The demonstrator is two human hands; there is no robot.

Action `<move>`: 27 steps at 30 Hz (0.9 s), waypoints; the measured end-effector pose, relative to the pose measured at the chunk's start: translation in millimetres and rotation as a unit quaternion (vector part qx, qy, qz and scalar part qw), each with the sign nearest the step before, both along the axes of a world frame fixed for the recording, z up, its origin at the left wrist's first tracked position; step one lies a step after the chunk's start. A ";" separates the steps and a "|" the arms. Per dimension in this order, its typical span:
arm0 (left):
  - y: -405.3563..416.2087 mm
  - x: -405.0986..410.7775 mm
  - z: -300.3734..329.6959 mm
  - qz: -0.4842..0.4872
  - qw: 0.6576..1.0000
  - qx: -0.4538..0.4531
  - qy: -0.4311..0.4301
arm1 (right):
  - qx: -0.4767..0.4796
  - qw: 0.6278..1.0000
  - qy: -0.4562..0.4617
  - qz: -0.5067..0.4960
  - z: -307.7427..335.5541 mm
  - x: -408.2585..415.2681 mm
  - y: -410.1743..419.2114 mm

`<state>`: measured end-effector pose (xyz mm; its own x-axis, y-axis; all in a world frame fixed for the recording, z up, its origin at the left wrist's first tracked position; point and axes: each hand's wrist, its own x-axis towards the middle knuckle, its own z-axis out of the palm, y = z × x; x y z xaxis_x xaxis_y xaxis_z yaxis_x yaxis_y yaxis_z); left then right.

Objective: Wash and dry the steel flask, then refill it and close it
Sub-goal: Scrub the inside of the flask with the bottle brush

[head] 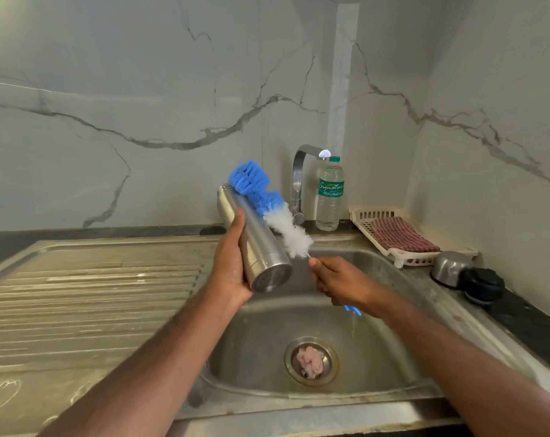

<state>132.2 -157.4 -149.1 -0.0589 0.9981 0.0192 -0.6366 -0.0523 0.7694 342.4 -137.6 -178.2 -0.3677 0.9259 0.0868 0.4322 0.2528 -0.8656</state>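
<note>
My left hand [231,263] grips the steel flask [256,241] above the sink basin [377,342]. The flask lies tilted, its base toward me and its mouth pointing away toward the wall. My right hand [340,282] holds the handle of a bottle brush [267,203] with blue and white bristles. The bristles lie against the flask's outer side, the blue end reaching its mouth. The flask's steel cap [448,266] and black stopper [483,283] sit on the counter to the right of the sink.
A tap [302,181] stands behind the sink, with a plastic water bottle [330,193] next to it. A cream rack [393,247] holding a checked cloth [401,236] sits at the back right. The ribbed steel drainboard [87,304] spreads to the left. A pink scrap lies in the drain [311,361].
</note>
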 end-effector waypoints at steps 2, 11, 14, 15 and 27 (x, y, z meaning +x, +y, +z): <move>2.7 -7.7 -0.4 0.027 1.000 -0.011 -0.005 | -0.074 0.995 -0.003 0.064 6.4 26.1 -0.3; 1.7 3.2 -6.1 -0.012 0.998 -0.043 0.040 | 0.049 0.998 -0.029 -0.023 -0.4 -4.2 -0.3; 0.8 1.6 -2.7 -0.006 0.999 -0.020 0.032 | -0.051 0.998 -0.009 0.036 7.5 7.7 -3.3; 1.9 -3.0 -2.1 0.008 1.000 -0.016 0.023 | -0.099 0.992 -0.020 0.074 12.0 19.6 -7.1; 7.6 1.6 -8.1 0.025 0.997 -0.053 0.060 | -0.031 0.999 -0.032 0.013 14.0 3.6 -5.5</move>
